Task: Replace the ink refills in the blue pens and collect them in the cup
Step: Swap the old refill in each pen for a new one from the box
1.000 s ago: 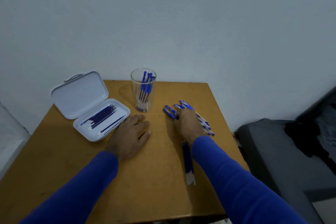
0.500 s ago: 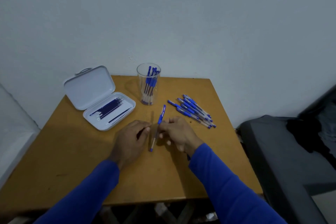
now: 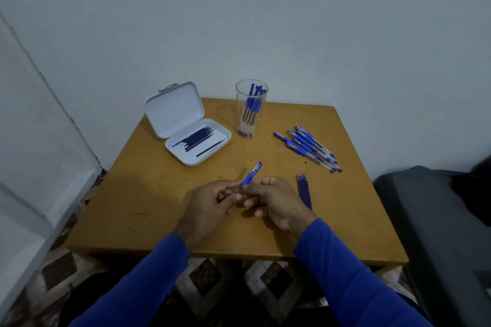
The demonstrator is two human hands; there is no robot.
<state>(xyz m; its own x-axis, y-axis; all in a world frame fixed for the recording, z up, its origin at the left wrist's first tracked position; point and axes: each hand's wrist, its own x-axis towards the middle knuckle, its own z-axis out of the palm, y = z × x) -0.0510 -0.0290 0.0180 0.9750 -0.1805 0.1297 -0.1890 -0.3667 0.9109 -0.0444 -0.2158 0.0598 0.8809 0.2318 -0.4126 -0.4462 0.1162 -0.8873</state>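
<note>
The blue pen [image 3: 252, 174] had been lifted off the wooden table [image 3: 148, 194]. It was pinched by the left hand [image 3: 210, 200] and the right hand [image 3: 273, 199]. A grey wall [image 3: 318, 34] stood behind.

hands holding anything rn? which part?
Both hands hold one blue pen: right hand pinches the barrel just below the blue cap, left hand grips the lower end. The capped end sticks out above.

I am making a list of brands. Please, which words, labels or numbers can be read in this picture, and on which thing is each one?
No text can be read here.
Held pen: a pale mark on its blue cap, too small and blurred to read.
Pens in the cup and in the pile: no print can be made out.
Case and refills: no marking shows.
</note>
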